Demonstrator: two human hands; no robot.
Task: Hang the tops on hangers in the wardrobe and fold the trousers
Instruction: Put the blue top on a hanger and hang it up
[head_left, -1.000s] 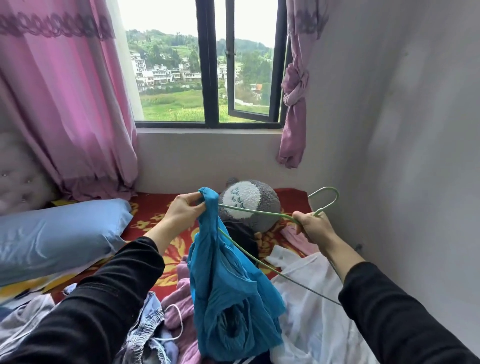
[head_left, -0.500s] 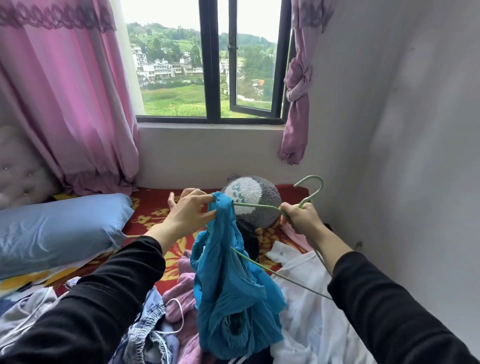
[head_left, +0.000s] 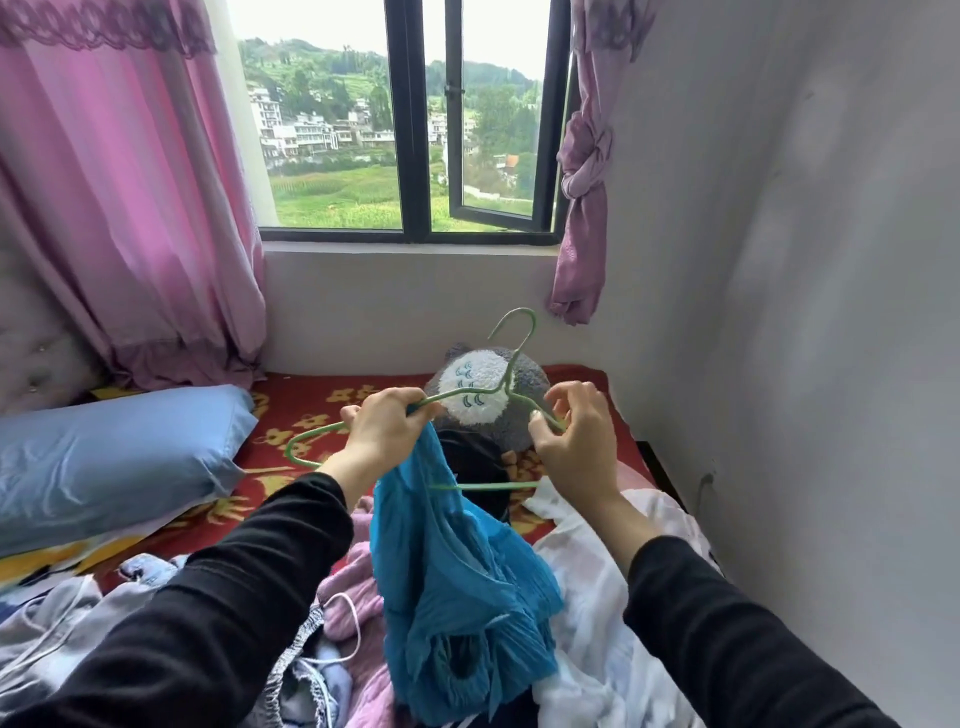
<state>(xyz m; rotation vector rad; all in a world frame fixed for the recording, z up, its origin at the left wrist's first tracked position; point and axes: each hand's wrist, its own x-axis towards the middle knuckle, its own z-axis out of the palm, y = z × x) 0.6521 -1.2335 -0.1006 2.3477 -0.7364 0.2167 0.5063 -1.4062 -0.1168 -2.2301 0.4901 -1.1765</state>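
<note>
The green hanger (head_left: 506, 388) has swung hook-up, its end now past the left hand (head_left: 384, 431) gripping the blue top (head_left: 457, 571).

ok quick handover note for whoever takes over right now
Left hand grips the green hanger at its left shoulder, together with the blue top, which hangs bunched below.
Right hand pinches the hanger's right shoulder.
Top not yet spread across the hanger.
A white garment, a pink garment and others lie heaped on the bed.
Wardrobe not in view; nothing seen hung or folded.
Left: seat the top, hang it, then work through the heap.
</note>
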